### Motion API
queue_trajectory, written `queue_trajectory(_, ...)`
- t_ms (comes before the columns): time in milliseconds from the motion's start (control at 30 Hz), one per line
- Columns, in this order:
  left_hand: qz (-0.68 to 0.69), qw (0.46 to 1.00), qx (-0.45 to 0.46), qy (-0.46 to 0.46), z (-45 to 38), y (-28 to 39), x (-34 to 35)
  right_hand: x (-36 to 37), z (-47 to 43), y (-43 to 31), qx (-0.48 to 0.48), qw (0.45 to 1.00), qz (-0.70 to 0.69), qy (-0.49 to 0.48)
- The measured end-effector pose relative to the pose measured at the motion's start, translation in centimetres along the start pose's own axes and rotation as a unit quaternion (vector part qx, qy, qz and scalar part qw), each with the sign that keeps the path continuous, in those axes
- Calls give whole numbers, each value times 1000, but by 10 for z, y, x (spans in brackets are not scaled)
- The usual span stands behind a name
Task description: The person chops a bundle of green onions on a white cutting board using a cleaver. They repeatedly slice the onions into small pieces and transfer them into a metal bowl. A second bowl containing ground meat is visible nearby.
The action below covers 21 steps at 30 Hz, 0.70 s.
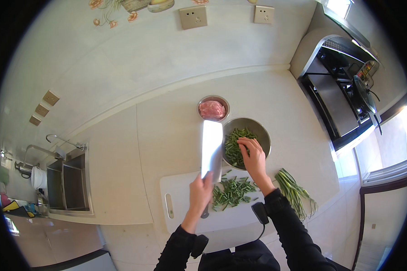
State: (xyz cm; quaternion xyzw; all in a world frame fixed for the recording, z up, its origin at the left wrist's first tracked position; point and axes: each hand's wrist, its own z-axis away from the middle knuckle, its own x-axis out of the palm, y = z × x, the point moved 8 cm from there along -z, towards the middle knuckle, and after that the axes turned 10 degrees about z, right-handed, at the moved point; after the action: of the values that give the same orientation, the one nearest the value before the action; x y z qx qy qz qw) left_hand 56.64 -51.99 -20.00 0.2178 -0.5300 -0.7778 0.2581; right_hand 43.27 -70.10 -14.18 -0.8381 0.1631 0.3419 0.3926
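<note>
My left hand (201,190) grips the dark handle of a cleaver (211,149), whose broad blade points away from me above the white cutting board (181,200). Chopped green stalks (233,193) lie scattered over the board. My right hand (254,157) reaches into a stainless steel bowl (264,135), its fingertips at the cut green pieces (234,149) inside. The fingers hide whether anything is between them. Beyond the cleaver's tip, a smaller metal bowl (228,109) holds a lump of raw pink meat (212,109).
A bunch of scallions (290,188) lies right of the board, near my right forearm. A gas stove (335,105) with a lidded pan (363,95) stands at the far right. At the left, a double sink (75,186) is set into the pale countertop (113,166).
</note>
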Motion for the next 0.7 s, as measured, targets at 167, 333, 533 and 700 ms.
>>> queue_trajectory(167, 139, 984, -105, 25, 31, -39, -53, -40, 74, 17, 123, 986, -95, 66)
queue_trajectory(333, 133, 973, -180, 63, 76, -90, -87, -38, 141, 22, 148, 986, 72, 7)
queue_trajectory(533, 125, 969, -207, 50, 122, -125, -70, 6, 153, 13, 136, 982, 120, -58)
queue_trajectory(700, 78, 979, -190, 4, 119, -126, -34, 34, 139, -25, 77, 994, 13, -71)
